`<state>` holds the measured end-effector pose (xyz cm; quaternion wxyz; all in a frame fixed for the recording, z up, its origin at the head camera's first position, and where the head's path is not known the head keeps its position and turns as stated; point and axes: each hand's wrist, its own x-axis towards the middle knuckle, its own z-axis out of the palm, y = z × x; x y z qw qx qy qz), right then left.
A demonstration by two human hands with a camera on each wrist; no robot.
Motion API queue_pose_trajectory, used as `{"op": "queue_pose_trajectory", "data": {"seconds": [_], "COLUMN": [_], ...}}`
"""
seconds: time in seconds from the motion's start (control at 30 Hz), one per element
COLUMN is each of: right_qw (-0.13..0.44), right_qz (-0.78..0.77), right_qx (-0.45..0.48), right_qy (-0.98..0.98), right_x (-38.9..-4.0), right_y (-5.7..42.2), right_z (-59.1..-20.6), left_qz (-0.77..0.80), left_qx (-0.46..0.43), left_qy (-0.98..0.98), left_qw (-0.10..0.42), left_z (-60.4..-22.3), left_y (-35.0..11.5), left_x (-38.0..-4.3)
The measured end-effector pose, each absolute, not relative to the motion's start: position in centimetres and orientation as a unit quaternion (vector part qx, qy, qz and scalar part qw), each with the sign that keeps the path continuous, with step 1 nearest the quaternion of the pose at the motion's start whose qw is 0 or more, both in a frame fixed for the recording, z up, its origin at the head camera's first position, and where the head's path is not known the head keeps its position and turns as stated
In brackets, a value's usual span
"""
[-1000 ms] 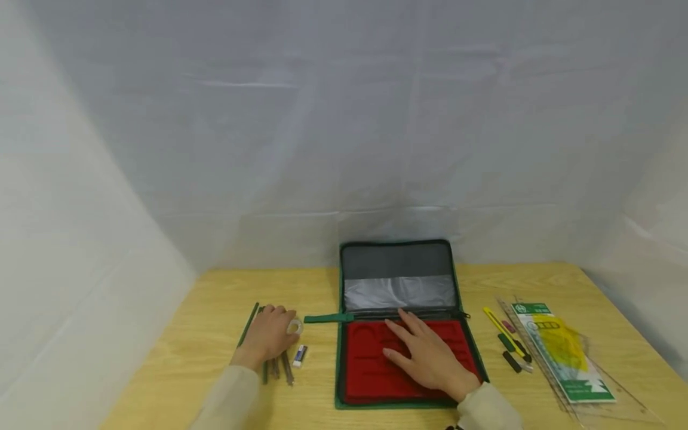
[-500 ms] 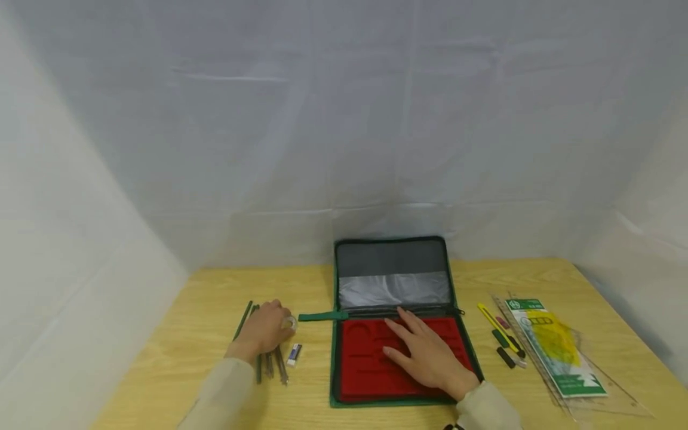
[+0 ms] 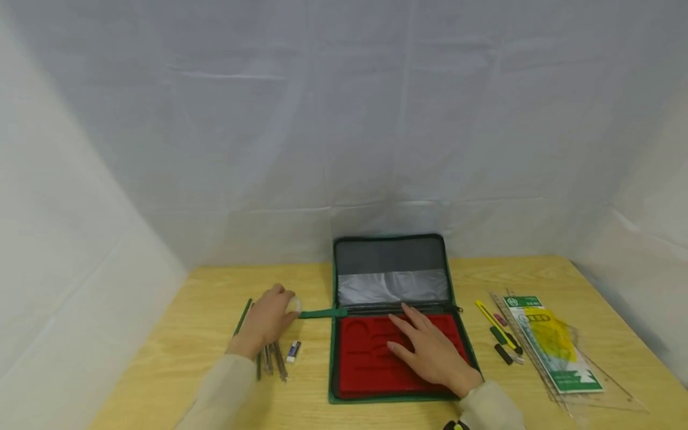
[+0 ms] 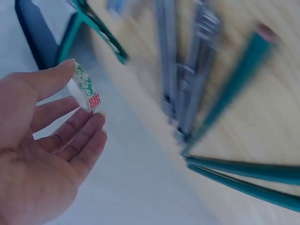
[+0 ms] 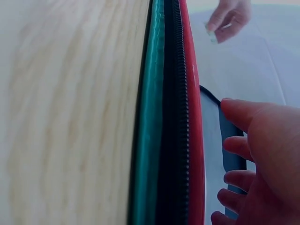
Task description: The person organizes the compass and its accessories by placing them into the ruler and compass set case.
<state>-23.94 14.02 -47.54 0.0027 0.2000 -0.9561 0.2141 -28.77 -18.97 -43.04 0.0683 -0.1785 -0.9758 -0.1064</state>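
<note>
Between thumb and fingers, my left hand [image 3: 264, 319] pinches a small roll of tape [image 4: 83, 86], with a white ring and green and red print. In the head view the hand is raised close over green pencils [image 4: 239, 84] and metal compass-like tools [image 3: 279, 361]. A zip case [image 3: 333, 370] lies unfolded at the middle, its red moulded tray [image 3: 365, 364] facing up. Over that tray my right hand [image 3: 430, 352] is spread with fingers extended, holding nothing. The right wrist view shows this hand [image 5: 276, 159] beside the tray's red edge.
A small eraser [image 3: 293, 352] lies left of the case, near its green strap [image 3: 317, 313]. To the right are a yellow utility knife [image 3: 490, 316], a green block [image 3: 497, 335], a black block [image 3: 503, 355], clear set squares [image 3: 613, 388] and a green-white packet [image 3: 575, 381]. White sheeting surrounds the table.
My left hand has lifted slightly away from the pencils and compass tools with the tape roll. My right hand stays over the red tray. The view has shifted a little.
</note>
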Motion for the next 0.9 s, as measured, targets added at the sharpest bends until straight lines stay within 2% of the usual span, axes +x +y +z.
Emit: {"op": "queue_pose_trajectory", "data": {"seconds": [0.37, 0.63, 0.77, 0.9], "right_qw": [0.021, 0.036, 0.038, 0.037], "right_qz": [0.211, 0.214, 0.21, 0.212], "right_qx": [0.192, 0.191, 0.186, 0.182], "right_qy": [-0.958, -0.957, -0.959, -0.959], "right_x": [-23.7, -23.3, -23.2, -23.0], "right_y": [15.5, 16.5, 16.9, 17.2], "right_z": [-47.7, -47.9, -48.0, -48.1], "left_qz": [-0.132, -0.119, -0.116, -0.097], "left_qx": [-0.238, -0.345, -0.376, -0.368], "left_qy": [-0.961, -0.928, -0.918, -0.924], "left_qw": [0.05, 0.075, 0.055, 0.021], "left_z": [-42.2, -42.7, -42.9, -42.9], "left_y": [-13.9, -10.5, -9.0, -8.3], "left_x": [-29.0, -29.2, -28.9, -28.6]}}
